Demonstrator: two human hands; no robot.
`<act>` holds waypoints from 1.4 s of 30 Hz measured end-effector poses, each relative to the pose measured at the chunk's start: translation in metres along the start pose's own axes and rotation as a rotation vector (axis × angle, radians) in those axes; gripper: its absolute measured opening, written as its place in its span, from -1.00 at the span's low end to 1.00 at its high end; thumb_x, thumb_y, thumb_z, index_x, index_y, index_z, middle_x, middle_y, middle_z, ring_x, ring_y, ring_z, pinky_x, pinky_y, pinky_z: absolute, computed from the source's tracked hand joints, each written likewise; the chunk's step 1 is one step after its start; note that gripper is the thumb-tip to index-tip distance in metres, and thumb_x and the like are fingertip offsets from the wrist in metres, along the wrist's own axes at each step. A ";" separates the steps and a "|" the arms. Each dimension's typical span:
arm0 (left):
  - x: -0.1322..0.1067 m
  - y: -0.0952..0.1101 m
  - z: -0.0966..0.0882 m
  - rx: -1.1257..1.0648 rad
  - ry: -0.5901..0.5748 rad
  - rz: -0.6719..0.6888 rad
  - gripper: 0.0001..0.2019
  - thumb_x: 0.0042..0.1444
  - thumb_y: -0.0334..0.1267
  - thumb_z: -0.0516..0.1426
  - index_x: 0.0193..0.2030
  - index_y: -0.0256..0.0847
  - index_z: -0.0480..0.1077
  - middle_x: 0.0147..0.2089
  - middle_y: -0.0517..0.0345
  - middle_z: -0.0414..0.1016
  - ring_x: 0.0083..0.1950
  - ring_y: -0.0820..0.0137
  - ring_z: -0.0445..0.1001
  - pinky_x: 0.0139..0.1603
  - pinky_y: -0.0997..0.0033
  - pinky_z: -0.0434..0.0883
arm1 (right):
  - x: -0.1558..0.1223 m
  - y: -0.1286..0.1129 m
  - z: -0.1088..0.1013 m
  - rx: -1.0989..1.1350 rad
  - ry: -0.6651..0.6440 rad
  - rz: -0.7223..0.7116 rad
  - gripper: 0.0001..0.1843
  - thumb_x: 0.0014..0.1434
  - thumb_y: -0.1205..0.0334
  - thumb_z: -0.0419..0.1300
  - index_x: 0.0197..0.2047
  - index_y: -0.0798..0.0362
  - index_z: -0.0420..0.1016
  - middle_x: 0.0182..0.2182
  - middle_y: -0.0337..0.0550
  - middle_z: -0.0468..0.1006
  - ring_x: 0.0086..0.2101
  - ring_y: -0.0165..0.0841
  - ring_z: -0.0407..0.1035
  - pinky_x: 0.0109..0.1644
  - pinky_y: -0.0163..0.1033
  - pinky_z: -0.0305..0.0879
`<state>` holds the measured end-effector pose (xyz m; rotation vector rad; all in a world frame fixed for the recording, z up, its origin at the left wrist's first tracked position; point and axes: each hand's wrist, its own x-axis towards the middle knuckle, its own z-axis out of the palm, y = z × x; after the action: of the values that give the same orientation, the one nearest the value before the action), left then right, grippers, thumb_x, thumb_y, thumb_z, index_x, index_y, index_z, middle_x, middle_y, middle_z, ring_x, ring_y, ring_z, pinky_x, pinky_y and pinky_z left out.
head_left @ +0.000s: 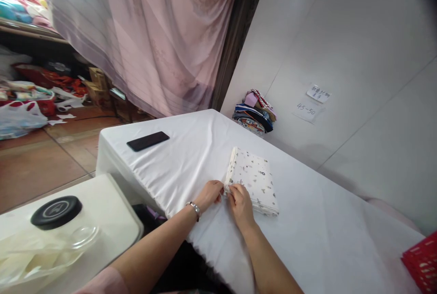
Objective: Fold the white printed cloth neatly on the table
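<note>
Head view, A: What lies at the centre?

B: Folded cloth [254,179], white with small printed motifs, flat on the table [324,239], which is draped in a white sheet. The cloth sits near the table's front edge.

A: And the hands?

B: Left hand [210,194] and right hand [241,205] meet at the near left corner of the cloth. The fingertips of both are pinched shut on its edge, and the two hands almost touch. A bracelet [194,207] circles the left wrist.

A: Surroundings?

B: Phone [148,141], dark, face up near the far left corner of the table, well apart from the cloth. Pile of clothes [254,113] at the far end against the wall, beneath paper notes [318,93]. Red basket [421,262] at the right edge. Black disc [56,212] on a second table [112,212], lower left.
</note>
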<state>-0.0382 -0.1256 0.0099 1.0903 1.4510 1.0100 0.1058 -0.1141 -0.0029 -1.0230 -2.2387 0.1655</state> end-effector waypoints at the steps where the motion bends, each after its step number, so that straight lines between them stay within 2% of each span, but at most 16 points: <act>1: 0.000 0.000 0.000 0.003 -0.002 0.004 -0.74 0.06 -0.18 -0.05 -0.59 -0.21 0.22 -0.77 0.29 0.22 -0.70 0.50 0.23 -0.63 0.52 0.20 | 0.000 -0.001 -0.001 0.003 -0.011 0.001 -0.73 0.18 0.31 -0.02 -0.09 0.04 0.41 -0.26 -0.08 0.39 -0.23 -0.26 0.27 -0.14 -0.15 0.23; 5: 0.001 -0.001 0.003 0.068 0.015 0.027 -0.71 0.00 0.00 0.05 -0.49 -0.20 0.26 -0.78 0.33 0.21 -0.72 0.49 0.20 -0.67 0.51 0.16 | -0.001 -0.005 -0.004 0.068 -0.047 0.028 -0.72 0.13 0.35 0.01 -0.10 0.04 0.43 -0.26 -0.07 0.39 -0.21 -0.26 0.27 -0.11 -0.14 0.24; 11: 0.001 -0.005 0.005 0.167 0.044 0.031 -0.79 0.02 -0.11 0.04 -0.46 -0.22 0.27 -0.76 0.32 0.21 -0.70 0.48 0.23 -0.64 0.52 0.14 | 0.010 0.008 -0.021 0.335 -0.106 0.135 -0.77 0.11 0.34 0.03 -0.23 0.02 0.50 -0.22 -0.12 0.45 -0.19 -0.33 0.34 -0.10 -0.24 0.29; 14: -0.001 -0.006 0.006 0.209 0.066 0.037 -0.80 0.03 -0.13 0.03 -0.46 -0.22 0.28 -0.70 0.30 0.26 -0.67 0.48 0.28 -0.62 0.52 0.14 | 0.028 0.023 -0.029 0.282 -0.094 0.164 -0.75 0.13 0.29 0.00 -0.26 0.05 0.51 -0.22 -0.11 0.47 -0.18 -0.33 0.35 -0.09 -0.24 0.29; 16: -0.002 -0.007 0.006 0.228 0.079 0.059 -0.80 0.04 -0.13 0.01 -0.47 -0.21 0.27 -0.67 0.30 0.27 -0.64 0.49 0.29 -0.59 0.52 0.13 | 0.044 0.033 -0.029 0.188 -0.113 0.156 -0.73 0.13 0.28 -0.01 -0.22 0.06 0.50 -0.18 -0.09 0.47 -0.12 -0.31 0.33 -0.02 -0.22 0.24; 19: -0.003 -0.007 0.007 0.270 0.113 0.105 -0.80 0.04 -0.15 0.00 -0.50 -0.20 0.25 -0.63 0.28 0.30 -0.58 0.49 0.30 -0.53 0.51 0.13 | 0.070 0.047 -0.019 0.033 -0.194 0.119 -0.66 0.13 0.27 -0.03 -0.06 0.07 0.42 -0.05 -0.07 0.41 0.00 -0.30 0.24 0.12 -0.19 0.10; 23: -0.005 -0.007 0.006 0.339 0.144 0.116 -0.82 0.02 -0.16 0.01 -0.49 -0.20 0.25 -0.55 0.24 0.35 -0.51 0.47 0.31 -0.49 0.49 0.11 | 0.103 0.059 0.004 -0.145 -0.297 0.130 -0.57 0.15 0.19 -0.03 0.07 0.14 0.27 0.10 0.00 0.27 0.12 -0.28 0.07 0.16 -0.18 -0.01; 27: -0.006 -0.004 0.005 0.369 0.128 0.125 -0.86 0.01 -0.22 0.00 -0.51 -0.20 0.22 -0.53 0.23 0.34 -0.48 0.47 0.30 -0.47 0.49 0.10 | 0.127 0.068 0.027 -0.228 -0.442 0.251 -0.43 0.20 0.02 -0.11 0.20 0.14 0.09 0.24 0.00 0.02 0.21 -0.25 -0.15 0.21 -0.09 -0.18; 30: -0.006 -0.004 0.005 0.373 0.125 0.158 -0.87 0.02 -0.26 -0.01 -0.51 -0.20 0.18 -0.52 0.23 0.33 -0.47 0.47 0.29 -0.45 0.49 0.11 | 0.133 0.072 0.039 -0.250 -0.532 0.340 -0.33 0.21 -0.07 -0.16 0.28 0.12 -0.08 0.30 -0.06 -0.20 0.25 -0.25 -0.30 0.24 -0.03 -0.35; 36: -0.002 -0.007 0.006 0.394 0.129 0.173 -0.87 0.02 -0.26 -0.02 -0.50 -0.19 0.17 -0.53 0.24 0.31 -0.48 0.48 0.26 -0.46 0.49 0.08 | 0.133 0.076 0.043 -0.251 -0.567 0.357 -0.30 0.21 -0.10 -0.22 0.31 0.09 -0.18 0.31 -0.16 -0.29 0.26 -0.32 -0.39 0.25 -0.07 -0.43; 42: -0.003 -0.009 0.006 0.412 0.151 0.167 -0.86 0.03 -0.23 -0.02 -0.49 -0.19 0.19 -0.51 0.24 0.33 -0.48 0.49 0.26 -0.47 0.50 0.08 | 0.132 0.069 0.029 -0.142 -0.573 0.389 -0.33 0.22 -0.07 -0.20 0.30 0.09 -0.14 0.30 -0.11 -0.23 0.26 -0.30 -0.34 0.25 -0.04 -0.40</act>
<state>-0.0327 -0.1302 0.0012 1.4757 1.7634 0.9462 0.0688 0.0319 0.0178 -1.6501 -2.5458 0.5319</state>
